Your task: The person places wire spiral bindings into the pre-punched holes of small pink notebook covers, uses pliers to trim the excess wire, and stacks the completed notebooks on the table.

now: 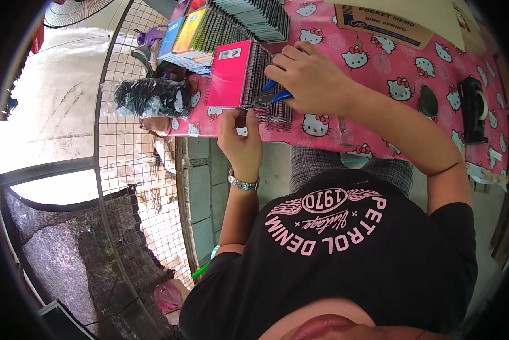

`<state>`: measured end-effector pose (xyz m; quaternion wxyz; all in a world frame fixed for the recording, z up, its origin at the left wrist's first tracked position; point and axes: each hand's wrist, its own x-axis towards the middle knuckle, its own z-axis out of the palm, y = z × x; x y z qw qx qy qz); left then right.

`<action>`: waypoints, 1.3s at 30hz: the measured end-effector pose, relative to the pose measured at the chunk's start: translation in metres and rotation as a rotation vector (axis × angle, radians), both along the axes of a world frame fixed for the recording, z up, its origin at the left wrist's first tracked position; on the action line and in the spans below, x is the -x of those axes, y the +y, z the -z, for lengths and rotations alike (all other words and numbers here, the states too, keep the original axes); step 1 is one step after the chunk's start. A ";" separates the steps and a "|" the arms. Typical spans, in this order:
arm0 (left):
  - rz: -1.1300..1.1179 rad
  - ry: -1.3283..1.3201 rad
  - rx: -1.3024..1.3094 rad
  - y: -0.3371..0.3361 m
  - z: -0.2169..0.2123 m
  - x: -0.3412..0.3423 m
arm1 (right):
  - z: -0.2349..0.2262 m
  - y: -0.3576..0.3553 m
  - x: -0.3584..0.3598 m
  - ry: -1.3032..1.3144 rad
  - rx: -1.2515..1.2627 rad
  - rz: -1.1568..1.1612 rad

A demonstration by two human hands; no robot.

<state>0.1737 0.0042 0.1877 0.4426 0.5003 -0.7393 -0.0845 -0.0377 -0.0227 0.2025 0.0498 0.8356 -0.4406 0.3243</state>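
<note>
A pink spiral notebook [229, 76] lies on top of a row of wire-bound notebooks, its coil along the right side. My right hand [311, 76] is closed round the blue-handled wire cutters [280, 95], whose jaws are at the lower end of the coil. At the notebook's near edge, my left hand [240, 139] has its fingers curled and pinched against the bottom corner, close to the jaws. What lies between those fingertips is partly hidden. A metal watch [243, 181] is on my left wrist.
Stacks of notebooks with blue and yellow covers [189, 31] stand behind. A plastic-wrapped dark bundle [152, 97] sits at the table's left edge, beside a wire mesh [110, 187]. Toward the right are a cardboard box [384, 28] and a black tape dispenser [471, 110] on the pink patterned tablecloth [373, 116].
</note>
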 end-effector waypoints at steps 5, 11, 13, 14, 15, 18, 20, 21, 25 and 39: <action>-0.003 0.056 0.007 0.002 0.000 -0.001 | -0.007 0.001 -0.007 0.075 0.054 0.058; 0.007 0.024 0.013 -0.002 0.002 -0.006 | -0.017 -0.004 -0.016 0.122 -0.054 0.075; 0.035 -0.021 0.062 -0.004 0.001 -0.006 | -0.021 -0.005 -0.019 0.157 -0.210 0.084; 0.033 -0.008 0.021 -0.003 -0.001 -0.007 | -0.021 -0.005 -0.020 0.167 -0.261 0.088; 0.036 0.006 -0.021 -0.002 -0.002 -0.007 | -0.021 -0.006 -0.020 0.178 -0.314 0.097; 0.113 0.420 -0.384 0.004 -0.002 -0.016 | -0.012 -0.005 -0.011 0.149 -0.263 0.103; 0.180 0.776 -0.609 0.002 -0.005 -0.016 | -0.003 -0.003 0.000 0.084 -0.054 0.077; 0.209 0.930 -0.678 0.003 -0.009 -0.014 | 0.001 -0.002 0.002 0.048 0.045 0.063; 0.293 1.005 -0.780 -0.003 -0.009 -0.015 | 0.006 -0.004 -0.005 0.036 0.106 0.056; 0.216 1.044 -0.860 -0.005 -0.012 -0.012 | 0.016 -0.009 -0.004 -0.028 0.350 0.078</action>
